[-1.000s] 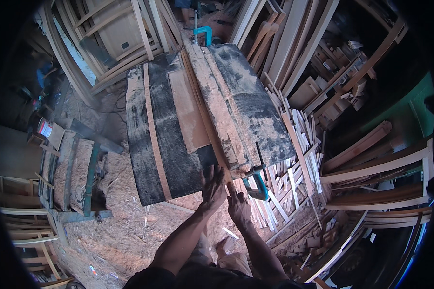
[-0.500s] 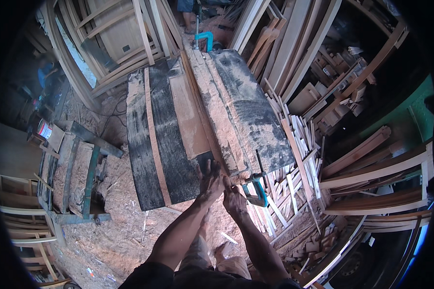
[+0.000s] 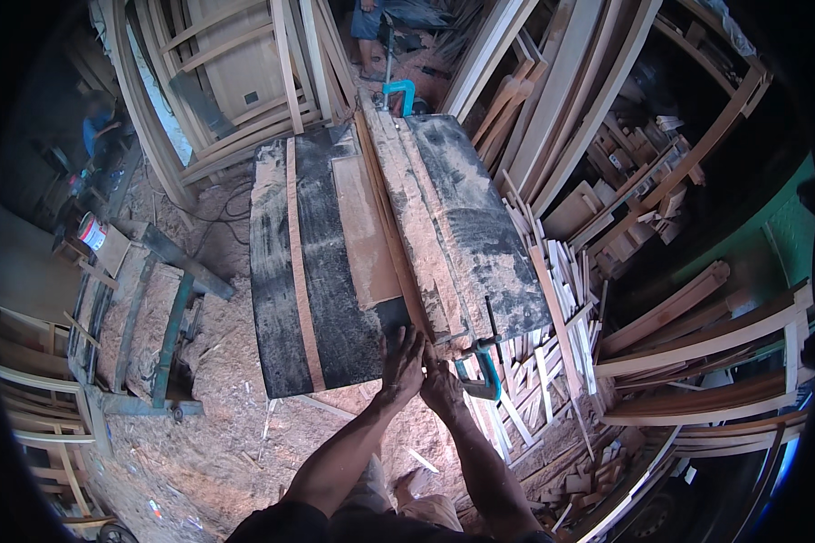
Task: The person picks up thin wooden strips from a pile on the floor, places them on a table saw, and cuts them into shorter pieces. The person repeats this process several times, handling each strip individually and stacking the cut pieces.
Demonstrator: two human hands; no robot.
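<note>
A long brown wooden strip (image 3: pixel 390 233) lies lengthwise on a dark, sawdust-covered worktable (image 3: pixel 276 335), against a raised dusty board (image 3: pixel 421 226). At the table's near edge, my left hand (image 3: pixel 402 364) rests beside the strip's near end, fingers stretched forward and fairly close together. Just right of it, my right hand (image 3: pixel 441 387) is closed at the strip's near end, thumb side up against it; its grip is partly hidden. A teal C-clamp (image 3: pixel 487 371) sits right of my right hand. Another teal clamp (image 3: pixel 409 95) is fixed at the far end.
Thin offcuts (image 3: pixel 539 362) lie heaped on the right. Long boards (image 3: pixel 552 100) and wooden frames (image 3: pixel 217 54) lean at the back. A low dusty stand (image 3: pixel 158 326) and a can (image 3: pixel 92 232) are at left. One person (image 3: pixel 368 32) stands beyond the table, another (image 3: pixel 95 134) is far left.
My view has shifted slightly, so the table's far end sits lower. My left hand has drawn back a little toward me, its fingers closer together. The right hand stays at the strip's near end.
</note>
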